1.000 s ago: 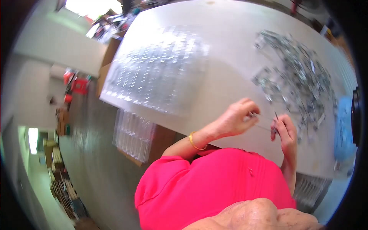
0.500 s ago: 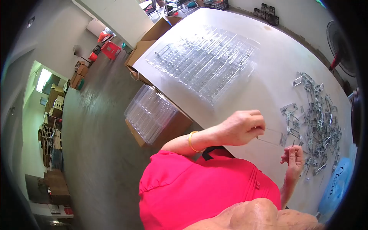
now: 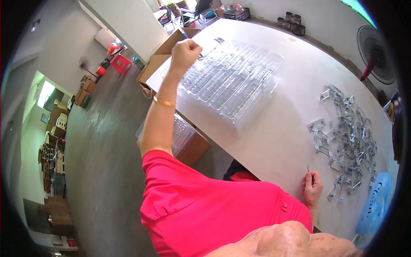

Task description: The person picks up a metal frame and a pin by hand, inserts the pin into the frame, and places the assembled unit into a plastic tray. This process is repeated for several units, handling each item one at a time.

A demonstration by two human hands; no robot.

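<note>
My left hand [image 3: 185,55], with a yellow bangle [image 3: 165,102] on its wrist, is closed at the far left corner of a stack of clear plastic trays [image 3: 231,81]. Its fingertips pinch a metal bracket [image 3: 201,55], of which only a small dark part shows. Metal pieces lie in the tray's compartments. Near the table's front edge, my right hand [image 3: 313,188] is closed around a thin metal rod [image 3: 308,168] that points upward. To its right spreads a loose heap of metal brackets [image 3: 353,141].
A white table [image 3: 265,145] carries the trays and brackets. A blue "Clean" bag [image 3: 373,205] sits at its right edge. More clear trays [image 3: 182,135] rest on a cardboard box [image 3: 193,150] left of the table. Another open box [image 3: 160,55] stands beyond. A fan [image 3: 376,55] is at far right.
My left hand has moved with the bracket from beside my right hand to the far left corner of the trays. My right hand has shifted slightly left and down, still holding the rod.
</note>
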